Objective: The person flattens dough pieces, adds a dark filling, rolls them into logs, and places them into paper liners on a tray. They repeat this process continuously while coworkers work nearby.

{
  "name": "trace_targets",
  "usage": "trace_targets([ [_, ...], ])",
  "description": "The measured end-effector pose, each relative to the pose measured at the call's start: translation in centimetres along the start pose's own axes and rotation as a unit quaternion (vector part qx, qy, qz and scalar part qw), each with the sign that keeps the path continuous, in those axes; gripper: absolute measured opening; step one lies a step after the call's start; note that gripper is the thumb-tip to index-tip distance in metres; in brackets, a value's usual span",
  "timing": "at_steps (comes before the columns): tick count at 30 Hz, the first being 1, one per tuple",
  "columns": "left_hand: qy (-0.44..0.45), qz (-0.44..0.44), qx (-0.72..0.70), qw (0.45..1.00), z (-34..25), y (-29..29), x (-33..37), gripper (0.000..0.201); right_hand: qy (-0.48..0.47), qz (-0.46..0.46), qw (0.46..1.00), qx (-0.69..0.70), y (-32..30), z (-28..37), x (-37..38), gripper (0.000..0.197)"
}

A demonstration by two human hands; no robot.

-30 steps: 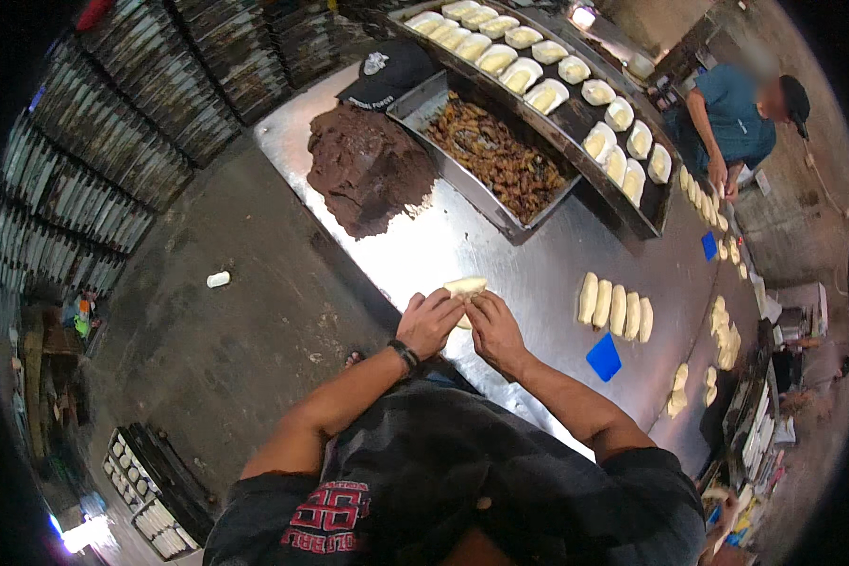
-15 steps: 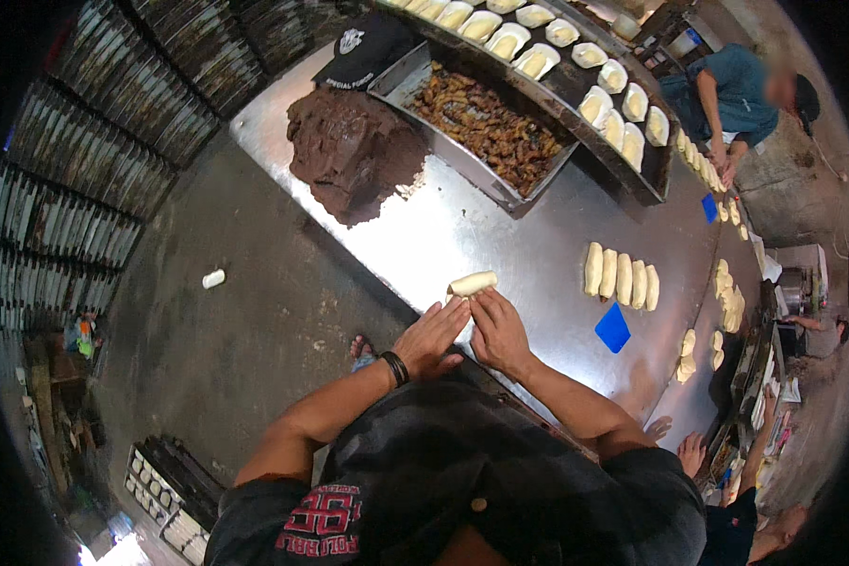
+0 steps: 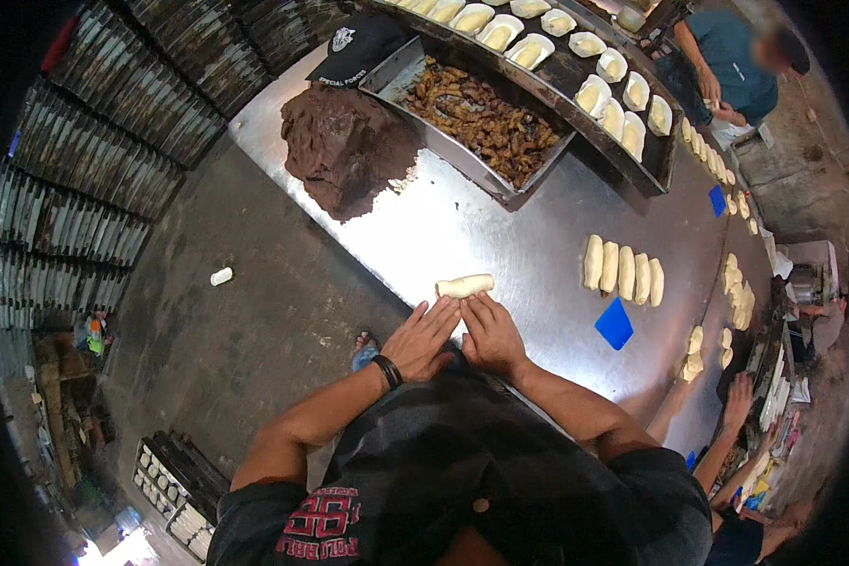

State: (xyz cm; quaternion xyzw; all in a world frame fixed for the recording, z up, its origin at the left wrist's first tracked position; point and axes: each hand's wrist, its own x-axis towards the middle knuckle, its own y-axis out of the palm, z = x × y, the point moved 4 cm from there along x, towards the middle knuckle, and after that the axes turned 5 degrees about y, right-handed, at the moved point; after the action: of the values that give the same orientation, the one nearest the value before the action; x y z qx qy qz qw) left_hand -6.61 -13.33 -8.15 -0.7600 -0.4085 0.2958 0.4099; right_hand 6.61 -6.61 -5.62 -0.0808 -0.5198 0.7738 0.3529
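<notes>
A metal pan of glossy brown pieces stood on the bench. Nearer the person than this pan, well apart from it, lay a pale dough roll, set crosswise at the bench's near edge. The left hand and the right hand lay side by side, palms down, with their fingertips at the roll's near edge. On both hands the fingers were nearly straight and close together, resting against the dough rather than closed around it. A black band circled the left wrist.

Left of the pan sat a dark brown mound, and at the pan's far left corner a black cap. Along the pan's far side ran a dark tray of dough pieces in white cups. Right of the pan and nearer the person were five dough rolls in a row, with a blue square on their near side.
</notes>
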Motion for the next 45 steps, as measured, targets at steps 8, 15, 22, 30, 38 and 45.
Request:
trace_targets([
  [8,-0.039,-0.024,-0.046,0.998,-0.1,-3.4,0.3,0.074,0.02,0.049,0.997,0.065,-1.2,-1.2,1.3,0.055],
  [15,0.06,0.005,0.058,0.996,0.2,-0.2,-1.5,0.078,-0.005,-0.04,0.997,-0.066,-1.6,3.1,0.1,0.05],
  [22,0.103,-0.066,0.05,0.991,1.2,-1.9,-3.3,0.051,0.126,0.091,0.975,-0.156,-1.3,1.5,7.6,0.03],
  [30,0.01,-0.264,-0.135,0.955,8.5,-5.0,-11.1,0.027,0.245,-0.01,0.953,-0.177,2.7,2.7,5.1,0.043],
  [38,0.061,-0.328,-0.165,0.928,9.9,-9.2,-4.3,0.019,0.278,-0.064,0.949,-0.133,2.6,0.8,6.1,0.061],
  [45,-0.058,-0.317,-0.429,0.844,13.0,-6.0,3.9,0.015,0.13,-0.071,0.989,0.011,-3.2,1.3,3.1,0.03],
])
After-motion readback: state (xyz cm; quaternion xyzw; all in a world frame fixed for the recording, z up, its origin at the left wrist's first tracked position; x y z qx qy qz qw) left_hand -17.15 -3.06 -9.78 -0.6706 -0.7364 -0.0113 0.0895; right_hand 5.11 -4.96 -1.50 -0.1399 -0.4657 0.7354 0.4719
